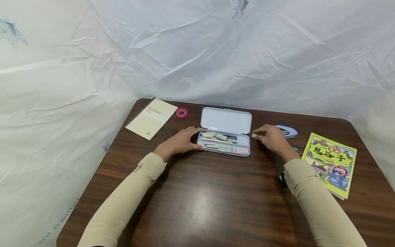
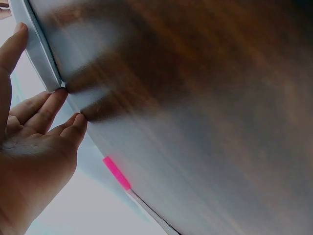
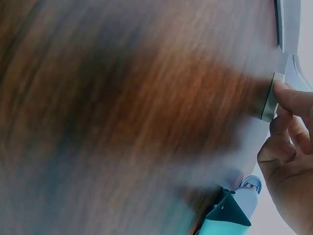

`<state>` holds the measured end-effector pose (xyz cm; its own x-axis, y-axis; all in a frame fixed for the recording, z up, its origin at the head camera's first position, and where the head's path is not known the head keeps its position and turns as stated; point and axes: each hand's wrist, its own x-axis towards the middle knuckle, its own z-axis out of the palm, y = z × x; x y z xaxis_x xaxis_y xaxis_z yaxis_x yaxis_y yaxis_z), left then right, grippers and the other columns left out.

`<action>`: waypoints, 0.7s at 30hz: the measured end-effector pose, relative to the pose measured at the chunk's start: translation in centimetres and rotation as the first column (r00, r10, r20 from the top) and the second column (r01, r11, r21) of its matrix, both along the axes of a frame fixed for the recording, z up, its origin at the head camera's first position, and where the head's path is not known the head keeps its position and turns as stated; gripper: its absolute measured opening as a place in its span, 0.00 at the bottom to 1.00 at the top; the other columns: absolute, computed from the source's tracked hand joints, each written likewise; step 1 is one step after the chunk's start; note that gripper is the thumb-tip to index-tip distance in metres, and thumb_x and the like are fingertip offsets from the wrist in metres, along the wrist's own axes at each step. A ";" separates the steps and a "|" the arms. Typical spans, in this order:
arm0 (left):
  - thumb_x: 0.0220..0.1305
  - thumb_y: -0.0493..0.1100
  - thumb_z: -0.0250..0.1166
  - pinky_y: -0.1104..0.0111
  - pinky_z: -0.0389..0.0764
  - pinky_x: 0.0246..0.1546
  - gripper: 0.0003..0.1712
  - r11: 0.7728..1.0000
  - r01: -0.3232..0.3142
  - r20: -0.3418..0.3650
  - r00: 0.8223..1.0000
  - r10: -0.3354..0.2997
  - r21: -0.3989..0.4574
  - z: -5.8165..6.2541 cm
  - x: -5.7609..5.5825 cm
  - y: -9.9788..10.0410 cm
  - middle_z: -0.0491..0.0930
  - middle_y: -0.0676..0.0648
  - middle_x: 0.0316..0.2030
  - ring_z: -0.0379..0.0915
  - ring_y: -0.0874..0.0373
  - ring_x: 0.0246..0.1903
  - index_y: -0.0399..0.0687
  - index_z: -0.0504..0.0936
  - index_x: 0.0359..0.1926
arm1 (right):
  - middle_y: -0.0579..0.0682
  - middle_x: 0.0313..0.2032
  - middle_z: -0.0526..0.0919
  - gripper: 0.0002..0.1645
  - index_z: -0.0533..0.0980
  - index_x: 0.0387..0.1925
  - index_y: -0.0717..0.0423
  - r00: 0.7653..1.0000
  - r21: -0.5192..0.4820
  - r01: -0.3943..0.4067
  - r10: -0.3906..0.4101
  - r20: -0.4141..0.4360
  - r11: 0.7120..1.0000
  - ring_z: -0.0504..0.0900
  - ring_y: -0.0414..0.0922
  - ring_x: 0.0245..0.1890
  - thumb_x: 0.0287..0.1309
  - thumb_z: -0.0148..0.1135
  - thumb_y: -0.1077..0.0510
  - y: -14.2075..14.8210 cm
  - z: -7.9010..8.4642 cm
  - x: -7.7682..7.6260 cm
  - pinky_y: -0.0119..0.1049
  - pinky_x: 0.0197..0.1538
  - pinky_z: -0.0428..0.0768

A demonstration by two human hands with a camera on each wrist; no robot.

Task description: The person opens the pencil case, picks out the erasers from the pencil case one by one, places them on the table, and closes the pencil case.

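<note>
My left hand (image 1: 182, 140) grips the left end of an open white pencil case (image 1: 226, 153), thumb at the front corner and fingers at the back. In the left wrist view its fingertips are right at the case's edge. Several pale green eraser-like blocks (image 1: 221, 137) and a pink block (image 1: 242, 150) lie inside the case, and its lid (image 1: 226, 120) leans back. Just right of the case, my right hand (image 1: 271, 139) pinches another small pale green eraser-like block (image 3: 272, 98) between thumb and fingers, close to the tabletop.
A cream notebook (image 1: 152, 118) and a pink tape roll (image 1: 181, 113) lie at the back left. Behind my right hand is a pale blue correction-tape-like item (image 1: 287, 131). A yellow comic-covered book (image 1: 331, 163) lies right, near a teal item (image 3: 227, 218) beside my right wrist.
</note>
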<state>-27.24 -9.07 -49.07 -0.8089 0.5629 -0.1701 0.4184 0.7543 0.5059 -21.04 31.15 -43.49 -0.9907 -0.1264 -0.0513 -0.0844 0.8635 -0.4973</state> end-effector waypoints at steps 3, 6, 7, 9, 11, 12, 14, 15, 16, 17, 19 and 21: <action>0.70 0.72 0.78 0.46 0.63 0.91 0.61 1.000 -0.003 0.000 1.000 0.003 0.000 -0.1 0.0 0.0 0.62 0.42 0.90 0.58 0.41 0.91 0.58 0.62 0.92 | 0.71 0.66 0.85 0.17 0.88 0.63 0.67 1.000 0.003 0.002 -0.002 0.000 1.000 0.84 0.71 0.68 0.83 0.66 0.62 -0.1 0.1 0.1 0.73 0.71 0.81; 0.69 0.74 0.78 0.45 0.63 0.91 0.61 1.000 -0.003 -0.002 1.000 0.003 -0.003 -0.2 0.0 -0.1 0.62 0.42 0.90 0.58 0.41 0.91 0.59 0.62 0.92 | 0.71 0.66 0.85 0.18 0.88 0.64 0.67 1.000 -0.005 0.000 0.000 -0.006 1.000 0.84 0.71 0.68 0.83 0.67 0.62 -0.2 0.0 0.1 0.73 0.71 0.81; 0.69 0.74 0.78 0.45 0.63 0.91 0.61 1.000 -0.002 -0.001 1.000 0.002 -0.003 -0.2 -0.1 -0.1 0.62 0.42 0.90 0.58 0.41 0.91 0.59 0.62 0.92 | 0.71 0.67 0.85 0.19 0.87 0.65 0.68 1.000 -0.009 0.000 0.000 -0.007 1.000 0.83 0.71 0.68 0.83 0.67 0.62 -0.2 0.0 0.1 0.73 0.72 0.80; 0.69 0.75 0.78 0.45 0.63 0.91 0.62 1.000 -0.002 0.001 1.000 0.002 -0.003 -0.4 -0.1 -0.2 0.62 0.42 0.91 0.57 0.41 0.91 0.60 0.62 0.92 | 0.72 0.68 0.83 0.20 0.86 0.67 0.68 1.000 -0.016 -0.001 0.001 -0.015 1.000 0.83 0.72 0.69 0.83 0.66 0.61 -0.2 -0.1 0.2 0.74 0.73 0.80; 0.68 0.75 0.78 0.46 0.62 0.92 0.63 1.000 -0.004 0.007 1.000 0.004 0.000 -0.5 -0.2 -0.2 0.61 0.42 0.91 0.56 0.42 0.91 0.60 0.61 0.93 | 0.72 0.68 0.83 0.21 0.85 0.68 0.68 1.000 -0.028 -0.006 0.005 -0.027 1.000 0.82 0.72 0.69 0.83 0.67 0.60 -0.2 0.0 0.3 0.74 0.72 0.80; 0.68 0.75 0.78 0.46 0.62 0.92 0.63 1.000 -0.005 0.010 1.000 0.005 0.000 -0.5 -0.2 -0.2 0.61 0.42 0.91 0.56 0.42 0.91 0.61 0.61 0.93 | 0.72 0.68 0.83 0.21 0.85 0.68 0.67 0.999 -0.033 -0.009 0.007 -0.039 0.999 0.82 0.72 0.68 0.83 0.67 0.60 -0.4 0.2 0.5 0.74 0.71 0.80; 0.68 0.74 0.79 0.46 0.61 0.92 0.63 1.000 -0.013 0.025 1.000 0.013 0.008 -0.2 -0.1 -0.2 0.60 0.42 0.91 0.55 0.43 0.92 0.60 0.61 0.93 | 0.70 0.65 0.85 0.20 0.86 0.67 0.66 0.997 -0.052 -0.016 0.012 -0.079 0.999 0.84 0.69 0.64 0.83 0.68 0.60 -0.8 0.6 0.8 0.71 0.66 0.83; 0.68 0.73 0.79 0.46 0.61 0.92 0.63 1.000 -0.016 0.031 0.999 0.016 0.010 0.0 0.1 -0.2 0.60 0.43 0.91 0.54 0.43 0.92 0.60 0.61 0.93 | 0.69 0.63 0.86 0.18 0.88 0.65 0.65 0.995 -0.063 -0.022 0.015 -0.102 0.998 0.85 0.68 0.61 0.82 0.68 0.61 -1.1 0.7 1.0 0.68 0.62 0.85; 0.68 0.73 0.79 0.46 0.60 0.92 0.62 1.000 -0.019 0.034 0.999 0.019 0.011 0.3 0.3 -0.1 0.60 0.42 0.92 0.54 0.43 0.92 0.59 0.61 0.93 | 0.68 0.61 0.87 0.17 0.89 0.64 0.65 0.992 -0.073 -0.028 0.019 -0.126 0.997 0.86 0.66 0.58 0.82 0.69 0.61 -1.4 0.9 1.1 0.64 0.58 0.86; 0.69 0.72 0.79 0.46 0.60 0.92 0.62 1.000 -0.020 0.038 0.999 0.019 0.014 0.6 0.5 -0.1 0.59 0.41 0.92 0.54 0.42 0.92 0.58 0.61 0.93 | 0.67 0.59 0.88 0.16 0.90 0.62 0.64 0.989 -0.083 -0.035 0.022 -0.147 0.996 0.87 0.64 0.56 0.81 0.69 0.62 -1.8 1.1 1.3 0.60 0.55 0.86; 0.70 0.71 0.79 0.45 0.60 0.92 0.61 0.999 -0.022 0.043 0.999 0.021 0.023 1.0 0.7 0.0 0.59 0.41 0.92 0.54 0.41 0.92 0.57 0.61 0.93 | 0.64 0.56 0.89 0.14 0.91 0.60 0.63 0.982 -0.093 -0.054 0.036 -0.183 0.994 0.88 0.60 0.51 0.80 0.70 0.64 -2.6 1.3 1.4 0.52 0.50 0.85; 0.70 0.71 0.79 0.45 0.60 0.92 0.61 1.000 -0.017 0.034 0.999 0.017 0.024 1.0 0.7 0.1 0.59 0.40 0.91 0.54 0.41 0.92 0.57 0.62 0.93 | 0.63 0.55 0.90 0.14 0.92 0.59 0.62 0.979 -0.086 -0.073 0.055 -0.198 0.994 0.89 0.59 0.50 0.80 0.71 0.63 -3.4 1.4 1.5 0.46 0.46 0.85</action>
<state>-26.53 -8.96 -48.02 -0.8124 0.5534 -0.1841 0.3882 0.7487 0.5374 -19.52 27.73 -42.08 -0.9701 -0.1850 0.1573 -0.2414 0.8040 -0.5434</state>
